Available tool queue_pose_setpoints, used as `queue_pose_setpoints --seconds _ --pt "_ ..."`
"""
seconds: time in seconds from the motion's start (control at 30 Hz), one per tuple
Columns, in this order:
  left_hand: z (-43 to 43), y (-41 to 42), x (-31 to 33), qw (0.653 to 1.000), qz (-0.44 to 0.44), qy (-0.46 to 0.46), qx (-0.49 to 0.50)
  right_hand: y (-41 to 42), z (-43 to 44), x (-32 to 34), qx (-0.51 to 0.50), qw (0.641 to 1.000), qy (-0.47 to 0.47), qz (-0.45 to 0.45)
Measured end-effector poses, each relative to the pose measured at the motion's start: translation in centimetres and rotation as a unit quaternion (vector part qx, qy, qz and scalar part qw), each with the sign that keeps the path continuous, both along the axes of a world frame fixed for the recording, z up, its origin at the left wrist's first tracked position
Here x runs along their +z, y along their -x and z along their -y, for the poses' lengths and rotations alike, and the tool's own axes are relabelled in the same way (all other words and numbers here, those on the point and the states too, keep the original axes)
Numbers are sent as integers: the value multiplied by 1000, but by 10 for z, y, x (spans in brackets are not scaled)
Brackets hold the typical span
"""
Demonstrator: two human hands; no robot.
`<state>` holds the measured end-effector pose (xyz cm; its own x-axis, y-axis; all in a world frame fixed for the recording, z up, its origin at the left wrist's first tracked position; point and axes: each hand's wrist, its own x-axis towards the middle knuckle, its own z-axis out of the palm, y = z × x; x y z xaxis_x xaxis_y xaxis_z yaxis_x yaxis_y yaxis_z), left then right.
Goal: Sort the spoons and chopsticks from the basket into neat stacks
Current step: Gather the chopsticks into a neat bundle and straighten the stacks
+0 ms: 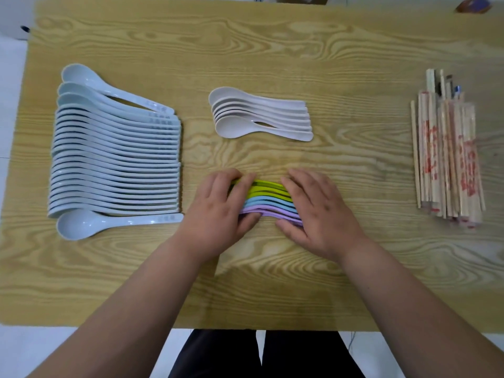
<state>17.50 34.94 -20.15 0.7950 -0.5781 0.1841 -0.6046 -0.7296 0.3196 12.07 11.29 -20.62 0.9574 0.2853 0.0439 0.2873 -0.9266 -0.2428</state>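
Observation:
A row of coloured spoons (266,199), green, blue and purple, lies at the table's front centre. My left hand (218,211) grips its left end, fingers over the top and thumb at the near side. My right hand (319,211) grips its right end the same way. A long row of pale blue-white spoons (114,162) fills the left side, with one single spoon (109,222) lying at its near end. Several white spoons (259,118) sit stacked behind the coloured ones. Wrapped chopsticks (450,156) lie bundled at the right.
The wooden table (272,50) has bare surface along its far half and near edge. A brown object (473,4) sits at the far right corner. No basket is in view. My dark-trousered legs (261,353) show below the near edge.

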Motion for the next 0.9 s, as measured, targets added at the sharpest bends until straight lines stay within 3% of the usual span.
queue_pose_setpoints --seconds 0.33,0.9 --pt "7 6 0 998 14 21 -51 4 -6 -4 -2 1000 7 19" --pt "4 7 -9 996 4 80 -36 5 -17 -4 -33 998 33 43"
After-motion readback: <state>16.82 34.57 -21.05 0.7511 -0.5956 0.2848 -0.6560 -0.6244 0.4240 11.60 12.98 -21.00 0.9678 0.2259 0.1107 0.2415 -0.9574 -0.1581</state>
